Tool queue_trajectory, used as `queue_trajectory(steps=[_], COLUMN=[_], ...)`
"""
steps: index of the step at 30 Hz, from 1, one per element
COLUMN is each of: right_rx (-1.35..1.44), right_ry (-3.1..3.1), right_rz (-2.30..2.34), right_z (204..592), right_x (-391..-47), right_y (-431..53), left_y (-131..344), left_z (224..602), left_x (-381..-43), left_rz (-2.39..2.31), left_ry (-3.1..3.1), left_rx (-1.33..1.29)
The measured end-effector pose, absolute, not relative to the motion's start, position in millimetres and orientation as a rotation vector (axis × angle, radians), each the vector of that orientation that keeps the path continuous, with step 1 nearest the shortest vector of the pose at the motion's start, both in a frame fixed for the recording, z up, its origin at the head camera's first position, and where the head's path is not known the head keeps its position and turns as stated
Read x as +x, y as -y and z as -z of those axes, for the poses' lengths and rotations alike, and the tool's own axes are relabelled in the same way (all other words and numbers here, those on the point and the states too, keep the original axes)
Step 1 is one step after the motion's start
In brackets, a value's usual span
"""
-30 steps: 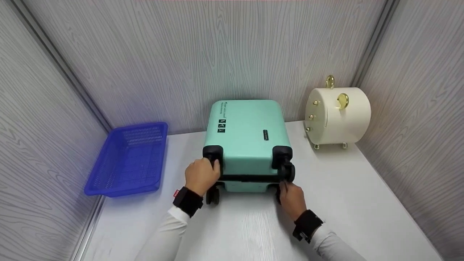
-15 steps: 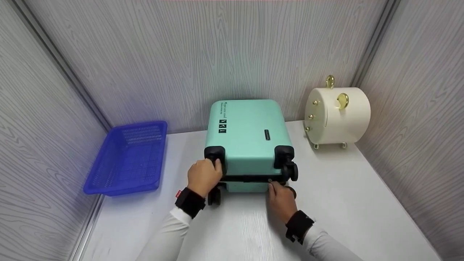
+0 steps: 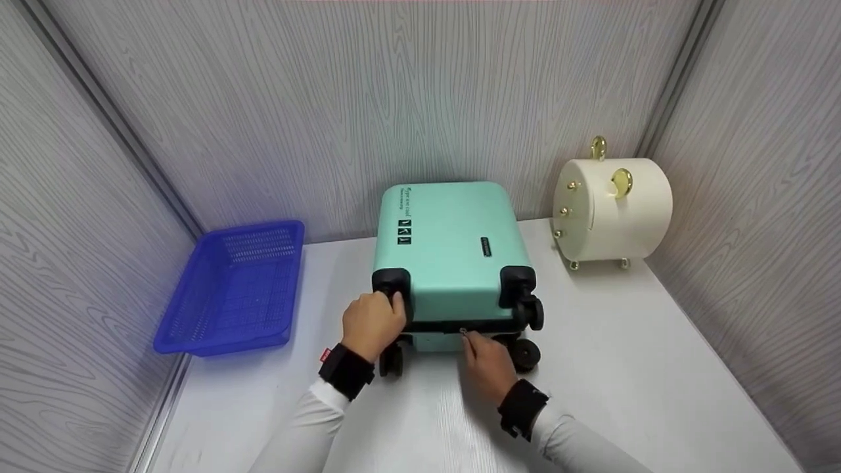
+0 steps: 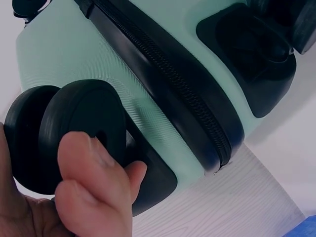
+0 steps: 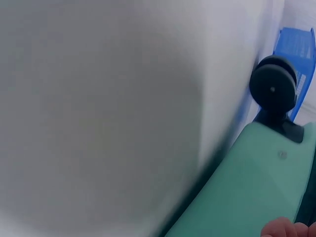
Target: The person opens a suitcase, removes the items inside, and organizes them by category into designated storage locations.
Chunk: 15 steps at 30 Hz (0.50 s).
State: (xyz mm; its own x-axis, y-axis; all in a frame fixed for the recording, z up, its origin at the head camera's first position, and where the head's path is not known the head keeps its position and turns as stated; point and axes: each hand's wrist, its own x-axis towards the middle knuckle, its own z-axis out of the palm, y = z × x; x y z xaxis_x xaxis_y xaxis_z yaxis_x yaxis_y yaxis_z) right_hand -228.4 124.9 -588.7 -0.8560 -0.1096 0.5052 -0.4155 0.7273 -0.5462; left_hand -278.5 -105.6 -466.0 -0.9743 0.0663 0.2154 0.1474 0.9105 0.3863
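A mint-green suitcase (image 3: 447,223) lies flat, its wheeled end facing me. My left hand (image 3: 373,325) grips the upper left caster wheel (image 4: 81,133), with fingers curled round it in the left wrist view. Along the near end runs a black zipper (image 4: 173,79), its teeth meshed where the left wrist view shows it. Near the middle of that end, my right hand (image 3: 489,368) pinches a small zipper pull (image 3: 463,331). Only some fingertips (image 5: 280,228) of this hand show in the right wrist view, beside the lower shell.
To the left stands a blue plastic basket (image 3: 289,289) with perforated sides. A cream drum-shaped box (image 3: 624,217) with gold knobs and feet is at the back right. Wood-grain panels (image 3: 328,112) enclose the white table (image 3: 611,368) at the back and sides.
My right hand has moved left along the zipper, from the right corner to near the middle. The suitcase has shifted slightly toward me and to the right; my left hand keeps its grip.
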Motion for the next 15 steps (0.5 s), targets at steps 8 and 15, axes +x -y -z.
queue_trajectory(steps=[8,15], right_rx=[0.423,0.453], right_ry=[2.648,2.697], right_rz=[-0.931,-0.932], right_z=[574.6,571.8], right_x=[-226.8,-227.2], right_y=[-93.9,-70.4], left_y=[103.2,105.6], left_z=[466.5,468.9], left_x=[-275.8,-275.4], left_rz=[0.657,0.699], left_ry=[2.868,2.859], left_rx=[-0.18,-0.145])
